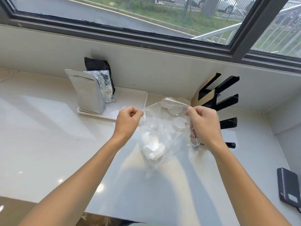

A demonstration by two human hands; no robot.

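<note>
Pinching the clear plastic bag (164, 137) by its rim on both sides, you have your left hand (128, 117) curled tight on the left edge and your right hand (202, 119) gripping the opposite edge, fingers closed round the film. The bag's mouth stretches straight across between your two fists, left to right, and its body hangs down from that line toward you, over the pale countertop (48, 144). Down in the bottom sits a white stack (154, 150) of round pieces. What they are I can't tell, but it lies well below your hands and closer to the left one than the right. So the long axis runs from the mouth up top to that stack below, and I'd say anything going in or out has to travel that line. Beyond the bag, a loose clear lid (180, 123) lies on the counter beside the black rack (226, 101), nearer your right hand.
</note>
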